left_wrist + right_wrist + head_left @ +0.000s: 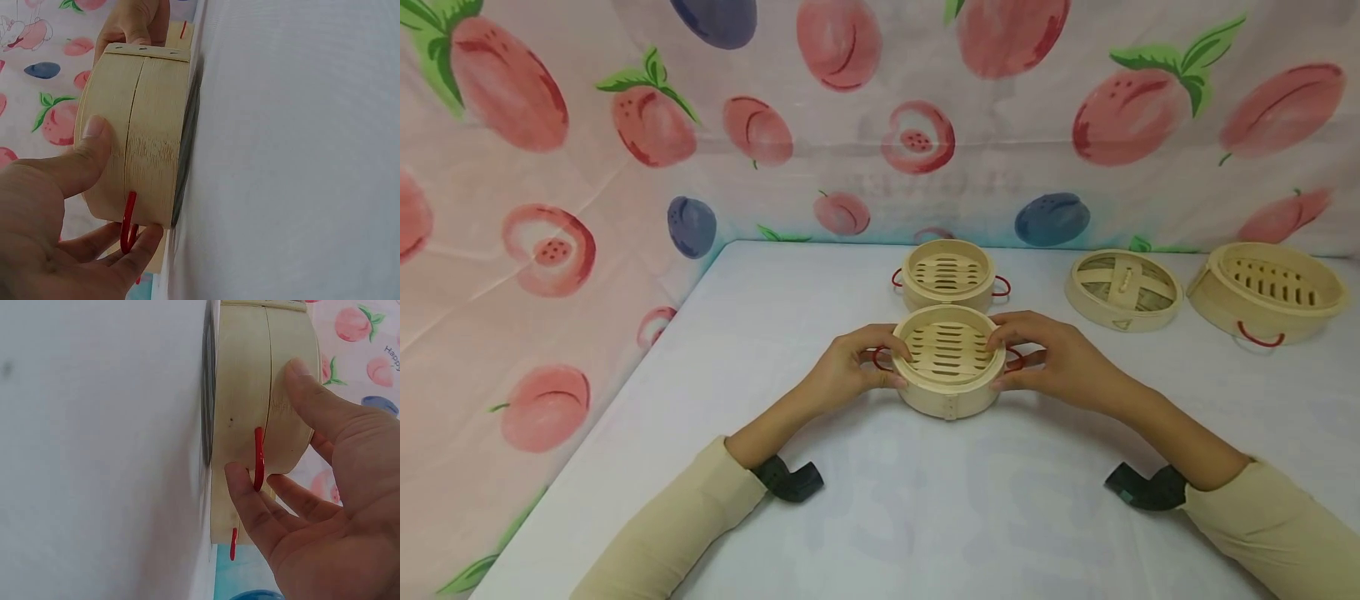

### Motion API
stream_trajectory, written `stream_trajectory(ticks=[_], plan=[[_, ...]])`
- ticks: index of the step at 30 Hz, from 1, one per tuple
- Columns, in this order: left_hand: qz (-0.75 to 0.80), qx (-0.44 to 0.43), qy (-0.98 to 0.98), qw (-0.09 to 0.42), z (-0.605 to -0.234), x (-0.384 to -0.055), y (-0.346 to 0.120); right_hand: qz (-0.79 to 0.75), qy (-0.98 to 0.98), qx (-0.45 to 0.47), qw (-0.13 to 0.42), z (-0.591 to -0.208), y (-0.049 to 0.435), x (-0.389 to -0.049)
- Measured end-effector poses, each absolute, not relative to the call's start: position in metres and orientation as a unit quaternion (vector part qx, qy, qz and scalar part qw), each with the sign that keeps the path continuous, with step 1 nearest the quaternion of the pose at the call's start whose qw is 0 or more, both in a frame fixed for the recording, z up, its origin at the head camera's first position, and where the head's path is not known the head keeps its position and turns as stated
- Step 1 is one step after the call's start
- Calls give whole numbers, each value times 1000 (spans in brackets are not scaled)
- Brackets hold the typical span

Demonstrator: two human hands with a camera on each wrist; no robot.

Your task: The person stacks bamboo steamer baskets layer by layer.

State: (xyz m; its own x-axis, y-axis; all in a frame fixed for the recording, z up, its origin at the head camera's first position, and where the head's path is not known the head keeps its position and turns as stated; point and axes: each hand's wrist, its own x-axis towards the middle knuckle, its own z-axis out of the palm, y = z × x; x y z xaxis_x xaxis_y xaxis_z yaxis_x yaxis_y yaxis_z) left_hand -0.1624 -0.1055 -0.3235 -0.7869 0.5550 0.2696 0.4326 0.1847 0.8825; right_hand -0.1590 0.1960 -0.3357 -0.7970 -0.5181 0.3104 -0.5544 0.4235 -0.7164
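Observation:
A small round bamboo steamer basket with a slatted floor and red side handles is held between both hands, close over the white table. My left hand grips its left side, with thumb on the outer wall and a finger over the rim. On the opposite side my right hand grips the wall and rim the same way. In the left wrist view the thumb presses the bamboo wall near a red handle. In the right wrist view fingertips lie beside the other red handle.
Right behind stands a second small steamer basket with red handles. Farther right are a woven bamboo lid and a larger steamer basket. A fruit-printed cloth hangs along the back and left of the white table.

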Motion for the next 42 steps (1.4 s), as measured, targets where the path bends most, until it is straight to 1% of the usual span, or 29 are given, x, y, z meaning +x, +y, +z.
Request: stream_trajectory(ticks=[7,18,23,27,34,42], plan=[[555,314,767,67,-323,-163,-106,431,-849,306,5,-337,197,-160],[558,316,763,78,-326,-165,-107,416,-862,287,-37,-333,197,-160],[557,331,759,69,-329,-166,-108,408,-866,286,-43,-334,199,-162],[567,337,749,66,-336,-168,-108,408,-865,290,-42,-335,200,-163],[601,317,731,66,-363,-181,-112,405,-865,293,-41,-334,201,-162],[629,333,698,76,-371,-185,-115,412,-860,299,-49,-333,200,-161]])
